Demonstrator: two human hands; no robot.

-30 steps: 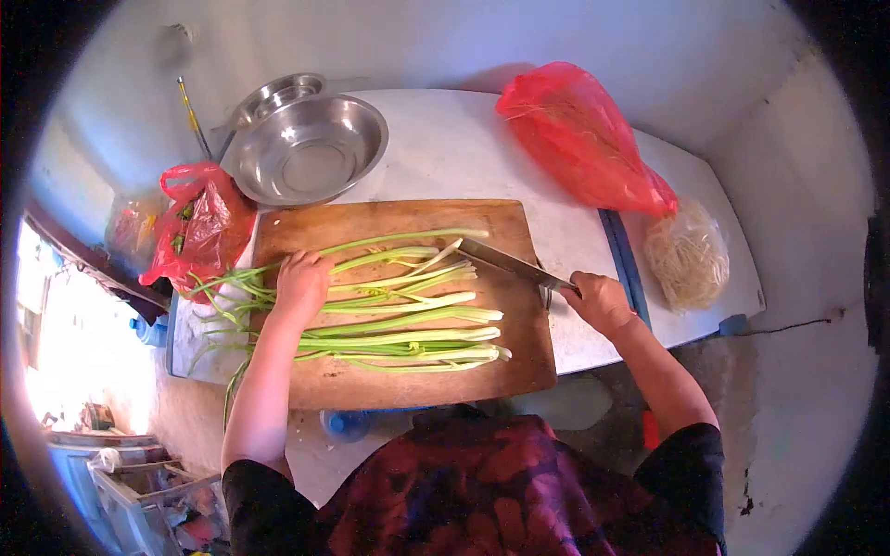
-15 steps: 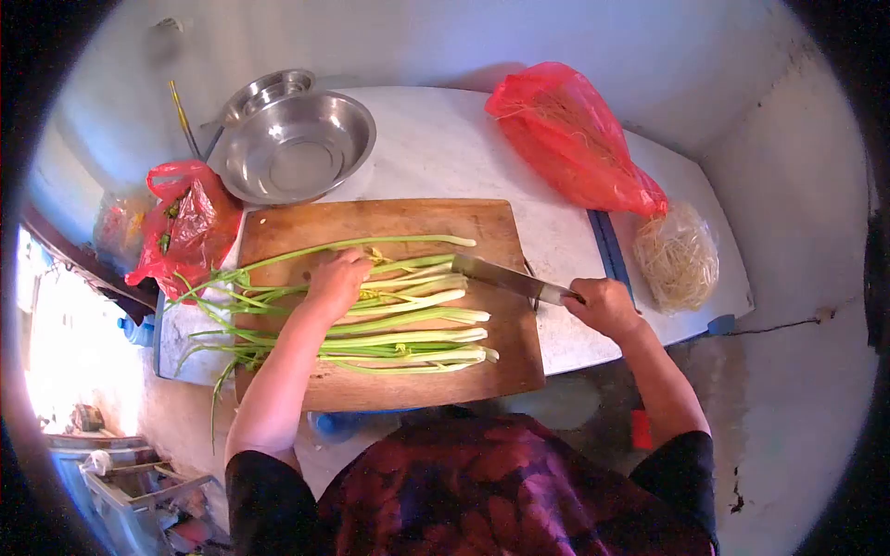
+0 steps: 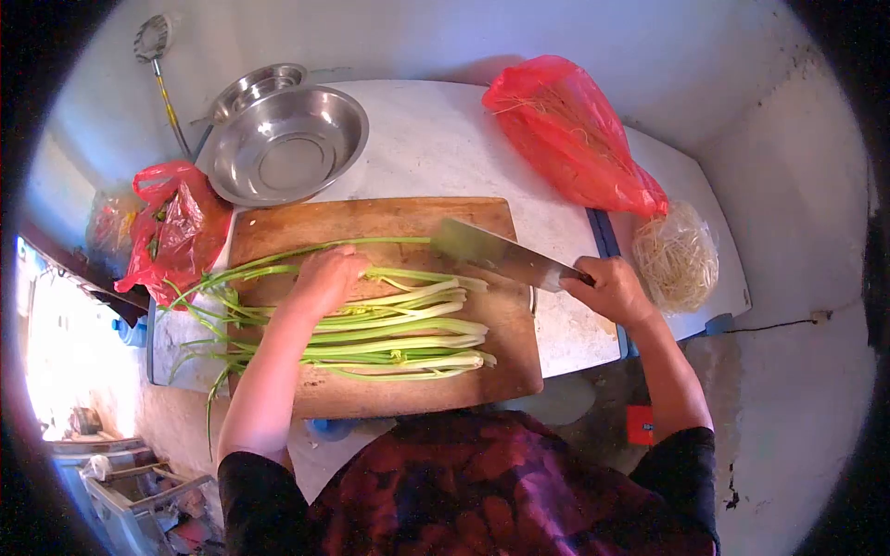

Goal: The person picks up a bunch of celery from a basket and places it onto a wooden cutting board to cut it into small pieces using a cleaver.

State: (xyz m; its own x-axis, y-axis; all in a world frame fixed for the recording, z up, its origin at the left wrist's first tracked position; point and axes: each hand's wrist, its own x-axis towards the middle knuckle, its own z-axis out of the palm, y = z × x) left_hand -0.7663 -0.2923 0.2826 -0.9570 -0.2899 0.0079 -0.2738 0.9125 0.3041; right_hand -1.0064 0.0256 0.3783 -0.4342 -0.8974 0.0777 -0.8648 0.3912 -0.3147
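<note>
Long green celery stalks (image 3: 417, 326) lie side by side across a wooden cutting board (image 3: 371, 215), pale root ends to the right and thin leafy tops hanging over the left edge. My left hand (image 3: 329, 276) is closed on the upper celery stalks, its fingertips hidden in part behind the hand. My right hand (image 3: 612, 289) grips the dark handle of a cleaver (image 3: 491, 252). Its broad blade slants up to the left, the tip overlapping the right end of the topmost stalk, and its flat face shows.
Two steel bowls (image 3: 287, 162) overlap at the back left, near a red plastic bag (image 3: 190, 222) with greens. A larger red bag (image 3: 579, 139) and a clear bag of pale strands (image 3: 677, 259) sit at the right. A long-handled strainer (image 3: 162, 79) leans against the wall.
The cleaver has lifted up and left, and its blade has turned to show more of its face. My right hand has risen a little. My left hand stays on the upper celery stalks.
</note>
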